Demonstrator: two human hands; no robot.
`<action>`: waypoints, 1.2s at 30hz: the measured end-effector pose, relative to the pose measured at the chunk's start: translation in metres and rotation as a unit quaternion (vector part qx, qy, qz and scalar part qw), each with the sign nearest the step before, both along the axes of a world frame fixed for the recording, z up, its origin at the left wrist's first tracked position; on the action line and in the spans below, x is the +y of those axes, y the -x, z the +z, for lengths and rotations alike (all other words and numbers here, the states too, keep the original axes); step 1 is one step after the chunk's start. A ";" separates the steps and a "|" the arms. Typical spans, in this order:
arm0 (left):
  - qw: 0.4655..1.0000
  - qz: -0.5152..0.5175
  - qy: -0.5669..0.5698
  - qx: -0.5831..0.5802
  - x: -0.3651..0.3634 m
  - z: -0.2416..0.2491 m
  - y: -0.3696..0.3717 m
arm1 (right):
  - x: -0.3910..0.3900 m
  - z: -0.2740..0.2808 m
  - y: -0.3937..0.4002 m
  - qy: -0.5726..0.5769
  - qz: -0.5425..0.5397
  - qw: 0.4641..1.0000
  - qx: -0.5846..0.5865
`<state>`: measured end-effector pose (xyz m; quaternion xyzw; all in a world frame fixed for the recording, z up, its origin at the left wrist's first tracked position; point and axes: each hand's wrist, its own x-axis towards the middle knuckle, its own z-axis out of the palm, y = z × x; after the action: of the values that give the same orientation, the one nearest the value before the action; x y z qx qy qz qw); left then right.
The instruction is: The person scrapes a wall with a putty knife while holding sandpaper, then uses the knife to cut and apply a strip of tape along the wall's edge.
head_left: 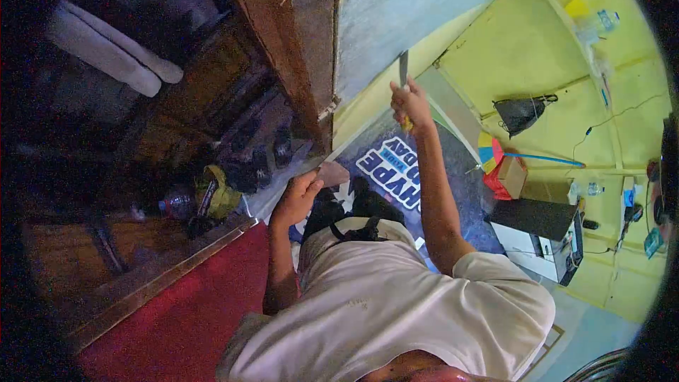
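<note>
My right hand (410, 107) is stretched out and closed around a flat-bladed scraper (403, 68) with a yellow handle. Its blade points up, the tip right at the lower edge of the blue-grey wall (396, 14), which has a patch of yellow paint at the top. Lower and to the left, my left hand (298, 198) is closed on a flat reddish-brown piece (332, 174) that looks like sandpaper. That piece sticks out to the right of the fingers, above my dark-clad legs.
A wooden post (300, 42) stands left of the wall, beside a dim opening with a bottle (177, 205). Dark floor covering (385, 141) with large printed letters lies below. Right are a black-and-white cabinet (530, 240), a cardboard box (515, 178) and a hanging black bag (522, 113).
</note>
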<state>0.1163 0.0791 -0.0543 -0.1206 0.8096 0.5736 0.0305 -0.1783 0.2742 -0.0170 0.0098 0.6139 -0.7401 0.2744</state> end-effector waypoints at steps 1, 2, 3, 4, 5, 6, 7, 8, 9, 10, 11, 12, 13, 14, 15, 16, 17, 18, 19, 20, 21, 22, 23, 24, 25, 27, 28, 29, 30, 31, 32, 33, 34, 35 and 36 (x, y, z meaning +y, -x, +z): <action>0.999 0.006 0.009 0.037 0.004 -0.003 0.000 | -0.002 0.016 -0.017 0.001 0.010 1.000 -0.010; 0.997 0.014 0.019 0.073 0.004 -0.007 -0.001 | -0.004 0.024 -0.026 0.003 0.022 1.000 -0.020; 0.999 0.004 0.007 0.046 0.001 -0.005 -0.001 | -0.004 0.018 -0.018 -0.026 0.012 1.000 -0.010; 1.000 -0.007 -0.006 0.017 -0.003 -0.003 -0.003 | -0.004 0.009 -0.005 -0.010 0.004 1.000 -0.004; 1.000 -0.021 -0.018 -0.013 -0.004 -0.001 -0.006 | -0.004 -0.001 0.012 0.006 -0.007 1.000 0.001; 1.000 -0.020 -0.002 0.016 -0.003 -0.006 -0.012 | -0.004 0.002 0.015 0.021 -0.019 1.000 0.008; 0.998 -0.017 0.016 0.051 -0.001 -0.013 -0.013 | -0.006 0.004 0.012 0.008 -0.036 0.999 0.016; 0.995 -0.012 0.035 0.090 -0.003 -0.018 -0.011 | -0.006 0.006 0.006 0.001 -0.022 1.000 0.021; 0.996 0.001 0.022 0.090 -0.003 -0.005 -0.008 | -0.004 0.009 -0.008 -0.007 -0.005 1.000 0.024; 0.996 0.014 0.007 0.087 0.002 0.018 -0.009 | -0.005 0.011 -0.017 -0.016 0.013 0.999 0.025; 0.996 0.028 -0.007 0.083 0.003 0.030 -0.010 | -0.006 0.011 -0.009 -0.055 0.003 0.998 0.030; 0.998 0.016 -0.009 0.061 -0.002 0.020 -0.012 | -0.007 0.003 0.006 -0.036 -0.001 0.999 0.028; 0.999 -0.001 -0.013 0.035 -0.009 0.003 -0.015 | -0.004 -0.011 0.024 -0.019 -0.010 0.999 0.024; 1.000 -0.019 -0.017 0.011 -0.012 -0.007 -0.018 | 0.001 -0.019 0.030 -0.002 -0.021 1.000 0.021; 1.000 -0.027 -0.002 0.015 -0.012 -0.002 -0.017 | -0.002 -0.017 0.025 -0.047 -0.036 0.998 0.036; 0.999 -0.033 0.014 0.022 -0.012 0.009 -0.014 | -0.009 -0.015 0.012 -0.071 -0.017 0.995 0.067; 0.999 -0.038 0.029 0.026 -0.011 0.017 -0.013 | -0.012 -0.014 -0.013 -0.096 0.002 0.991 0.095; 0.998 -0.025 0.020 0.049 -0.007 0.023 -0.012 | -0.007 -0.014 -0.035 -0.122 0.020 0.985 0.120; 0.997 -0.014 0.011 0.072 -0.003 0.028 -0.009 | 0.003 -0.036 -0.044 -0.165 0.117 0.972 0.122; 0.996 -0.004 0.002 0.094 -0.001 0.030 -0.008 | 0.014 -0.065 -0.060 -0.196 0.176 0.956 0.128; 0.998 -0.009 0.029 0.063 -0.003 0.027 -0.007 | 0.024 -0.095 -0.075 -0.224 0.234 0.936 0.138; 0.998 -0.010 0.059 0.035 -0.008 0.022 -0.005 | 0.030 -0.108 -0.096 -0.241 0.258 0.922 0.158; 0.996 -0.005 0.089 0.008 -0.013 0.018 -0.002 | 0.037 -0.103 -0.114 -0.220 0.274 0.929 0.113; 0.995 0.034 0.091 0.013 -0.015 0.017 -0.002 | 0.044 -0.092 -0.126 -0.200 0.292 0.933 0.065; 0.993 0.072 0.091 0.018 -0.015 0.015 -0.003 | 0.050 -0.074 -0.132 -0.169 0.331 0.927 0.048; 0.992 0.090 0.082 0.019 -0.010 0.017 0.002 | 0.063 -0.034 -0.140 -0.112 0.396 0.911 0.011; 0.995 0.073 0.073 0.015 -0.006 0.024 0.007 | 0.067 -0.019 -0.140 -0.099 0.413 0.905 -0.013; 0.996 0.054 0.063 0.012 -0.003 0.027 0.012 | 0.070 -0.006 -0.138 -0.087 0.429 0.898 -0.037; 0.998 0.024 0.053 0.019 0.001 0.026 0.016 | 0.074 0.000 -0.136 -0.076 0.444 0.891 -0.060; 0.999 -0.005 0.044 0.026 0.004 0.026 0.019 | 0.081 -0.005 -0.132 -0.094 0.425 0.900 -0.039; 0.998 -0.031 0.035 0.034 0.006 0.025 0.022 | 0.085 -0.003 -0.130 -0.126 0.364 0.923 -0.017; 0.997 -0.041 0.034 0.064 0.005 -0.003 0.021 | 0.086 0.001 -0.128 -0.157 0.302 0.940 0.006; 0.996 -0.036 0.034 0.072 0.006 -0.003 0.020 | 0.088 0.004 -0.125 -0.186 0.240 0.952 0.029; 0.996 -0.030 0.035 0.080 0.008 -0.003 0.019 | 0.092 0.000 -0.118 -0.168 0.210 0.962 0.049; 0.995 -0.024 0.036 0.088 0.009 -0.001 0.020 | 0.093 0.007 -0.116 -0.176 0.209 0.961 0.047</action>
<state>0.0962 0.0877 -0.0553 -0.0512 0.8321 0.5515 -0.0310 -0.0626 0.3668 -0.0103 -0.1057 0.7352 -0.5460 0.3876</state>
